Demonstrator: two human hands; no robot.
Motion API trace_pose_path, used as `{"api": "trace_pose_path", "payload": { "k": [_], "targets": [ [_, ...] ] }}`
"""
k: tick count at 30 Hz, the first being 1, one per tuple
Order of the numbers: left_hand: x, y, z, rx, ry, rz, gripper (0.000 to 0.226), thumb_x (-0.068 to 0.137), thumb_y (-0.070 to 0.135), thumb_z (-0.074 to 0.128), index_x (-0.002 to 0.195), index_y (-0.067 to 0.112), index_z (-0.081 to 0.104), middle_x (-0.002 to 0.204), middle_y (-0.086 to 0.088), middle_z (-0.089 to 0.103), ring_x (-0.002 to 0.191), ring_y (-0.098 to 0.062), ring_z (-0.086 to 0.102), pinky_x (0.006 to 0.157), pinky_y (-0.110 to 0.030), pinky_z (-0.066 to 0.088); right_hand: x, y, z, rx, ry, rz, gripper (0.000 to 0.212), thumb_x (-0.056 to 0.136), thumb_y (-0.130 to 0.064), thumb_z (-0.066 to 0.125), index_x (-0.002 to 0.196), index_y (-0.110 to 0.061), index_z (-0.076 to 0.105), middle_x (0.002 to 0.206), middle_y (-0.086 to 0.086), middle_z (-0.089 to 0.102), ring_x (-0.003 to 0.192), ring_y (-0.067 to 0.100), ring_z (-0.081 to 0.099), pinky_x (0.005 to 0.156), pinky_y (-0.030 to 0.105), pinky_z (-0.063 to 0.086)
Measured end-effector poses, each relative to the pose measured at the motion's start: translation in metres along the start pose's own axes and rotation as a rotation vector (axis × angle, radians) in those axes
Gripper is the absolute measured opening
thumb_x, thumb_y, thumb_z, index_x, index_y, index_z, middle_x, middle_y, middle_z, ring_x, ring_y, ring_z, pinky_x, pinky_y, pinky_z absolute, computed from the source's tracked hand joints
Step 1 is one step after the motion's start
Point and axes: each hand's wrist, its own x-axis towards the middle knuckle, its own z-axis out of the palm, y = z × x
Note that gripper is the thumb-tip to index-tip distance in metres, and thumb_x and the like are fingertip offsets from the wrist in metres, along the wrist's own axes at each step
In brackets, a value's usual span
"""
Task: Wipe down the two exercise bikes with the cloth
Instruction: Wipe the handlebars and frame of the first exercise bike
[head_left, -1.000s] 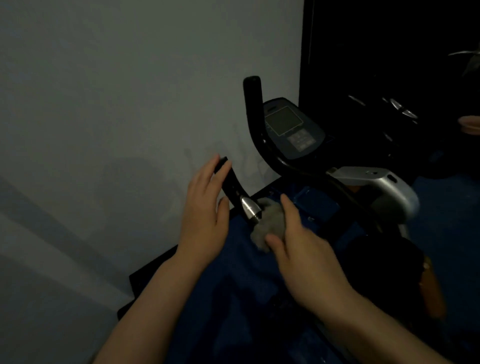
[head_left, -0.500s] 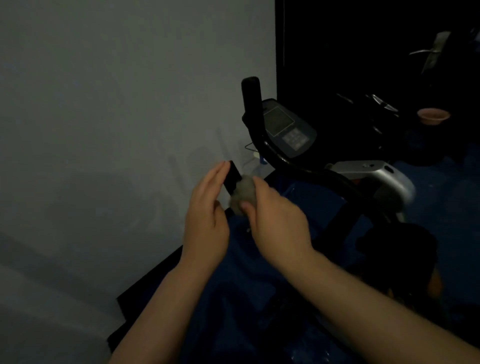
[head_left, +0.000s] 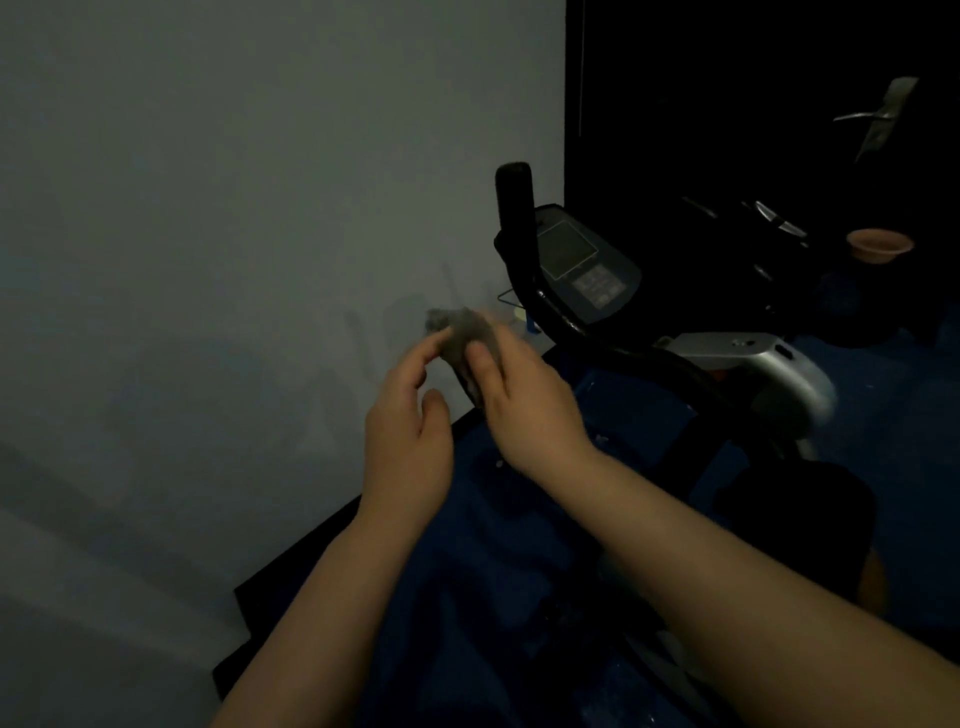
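- The right hand (head_left: 524, 400) holds its grip closed on the grey cloth (head_left: 465, 330), wrapped over the end of the near handlebar (head_left: 470, 382) of the exercise bike (head_left: 748, 374); the cloth is blurred
- The left hand (head_left: 408, 436) sits just beside it, fingers loosely curled, holding nothing
- The bike's console (head_left: 582, 265) stands behind the far handlebar (head_left: 514, 218), near the grey wall (head_left: 234, 208)
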Motion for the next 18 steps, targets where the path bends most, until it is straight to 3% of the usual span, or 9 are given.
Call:
{"api": "trace_pose_path", "payload": {
  "k": [4,7,11,15,18],
  "targets": [
    [-0.007,-0.004,0.001,-0.011,-0.053,0.072,0.063,0.088,-0.018,0.036,0.137,0.021,0.050,0.140,0.015,0.050,0.131,0.003,0.041,0.116,-0.033,0.029,-0.060,0.026,-0.025,-0.411,-0.014,0.037,0.041,0.100,-0.048,0.025,0.131,-0.029,0.042,0.104,-0.003,0.053,0.084,0.012,0.051,0.063,0.028,0.033],
    [-0.003,-0.003,0.004,-0.032,0.009,0.039,0.065,0.086,-0.019,0.035,0.130,0.024,0.056,0.134,0.019,0.053,0.127,0.007,0.044,0.115,-0.030,0.030,-0.046,0.015,-0.026,-0.422,-0.065,0.099,0.041,0.100,-0.050,0.023,0.122,-0.024,0.046,0.108,0.002,0.058,0.084,0.016,0.051,0.064,0.031,0.035],
    [-0.002,0.000,0.006,-0.040,0.066,0.006,0.067,0.085,-0.020,0.035,0.129,0.024,0.057,0.134,0.016,0.055,0.126,0.007,0.046,0.114,-0.025,0.031,-0.006,-0.005,0.000,-0.330,0.004,0.039,0.042,0.101,-0.047,0.029,0.133,-0.023,0.043,0.120,0.005,0.056,0.101,0.021,0.055,0.071,0.033,0.043],
    [-0.021,-0.003,0.017,0.086,-0.033,0.091,0.078,0.085,-0.023,0.034,0.146,0.026,0.034,0.155,0.010,0.028,0.140,0.005,0.025,0.114,-0.011,0.015,-0.058,0.020,-0.013,-0.545,0.085,-0.090,0.054,0.097,-0.050,0.033,0.144,-0.024,0.036,0.108,0.004,0.057,0.089,0.021,0.058,0.060,0.029,0.037],
    [-0.031,-0.008,0.026,0.123,-0.085,0.164,0.083,0.084,-0.027,0.035,0.152,0.018,0.020,0.161,0.006,0.006,0.146,0.000,0.010,0.114,-0.009,0.009,-0.046,0.023,-0.023,-0.518,-0.027,-0.049,0.056,0.096,-0.054,0.037,0.145,-0.027,0.031,0.116,0.003,0.056,0.095,0.020,0.057,0.064,0.029,0.036]
  ]
}}
